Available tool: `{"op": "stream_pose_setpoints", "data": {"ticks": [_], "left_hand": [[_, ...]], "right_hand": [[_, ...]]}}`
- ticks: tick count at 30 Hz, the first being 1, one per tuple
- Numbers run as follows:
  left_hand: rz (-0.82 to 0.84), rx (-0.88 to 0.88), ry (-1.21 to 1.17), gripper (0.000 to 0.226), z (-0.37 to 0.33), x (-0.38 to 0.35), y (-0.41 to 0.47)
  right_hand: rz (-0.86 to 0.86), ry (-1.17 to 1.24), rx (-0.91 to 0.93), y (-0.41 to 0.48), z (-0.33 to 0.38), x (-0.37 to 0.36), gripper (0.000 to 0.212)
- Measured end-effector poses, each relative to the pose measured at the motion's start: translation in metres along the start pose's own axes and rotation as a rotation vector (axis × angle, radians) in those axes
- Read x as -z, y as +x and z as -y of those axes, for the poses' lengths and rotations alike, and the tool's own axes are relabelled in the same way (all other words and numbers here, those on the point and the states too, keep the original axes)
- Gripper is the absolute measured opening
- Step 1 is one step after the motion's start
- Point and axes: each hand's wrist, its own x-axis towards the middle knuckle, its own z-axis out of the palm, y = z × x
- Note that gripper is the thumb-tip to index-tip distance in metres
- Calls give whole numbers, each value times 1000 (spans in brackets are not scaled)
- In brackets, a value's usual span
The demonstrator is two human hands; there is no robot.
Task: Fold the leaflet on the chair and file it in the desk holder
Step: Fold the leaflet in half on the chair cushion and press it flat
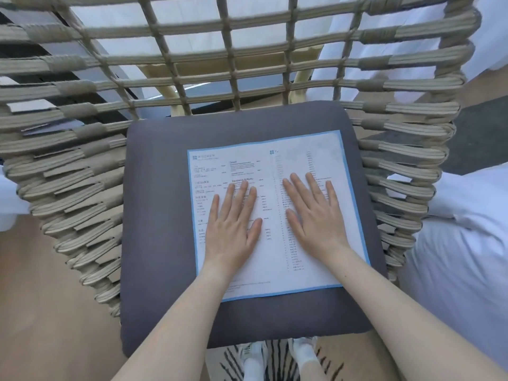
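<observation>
A white leaflet [275,166] with a light blue border and printed text lies open and flat on the dark grey seat cushion [159,215] of a woven rope chair [71,171]. My left hand [233,218] rests palm down on the leaflet's left half, fingers spread. On the right half my right hand [313,210] lies flat in the same way. Neither hand grips anything. A faint crease line runs down the middle of the sheet between the two hands. No desk holder is in view.
The chair's woven back and sides rise around the cushion on three sides. White bedding [467,243] lies to the right. Below the cushion's front edge are my white shoes [255,356] on a striped rug [277,361], with tan floor [41,298] at the left.
</observation>
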Motion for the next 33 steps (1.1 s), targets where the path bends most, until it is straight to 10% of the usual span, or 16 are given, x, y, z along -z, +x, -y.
{"op": "stream_pose_setpoints", "data": {"ticks": [33], "left_hand": [[96, 81, -29, 64, 36, 43, -37]], "right_hand": [[33, 67, -86, -39, -32, 32, 61]]}}
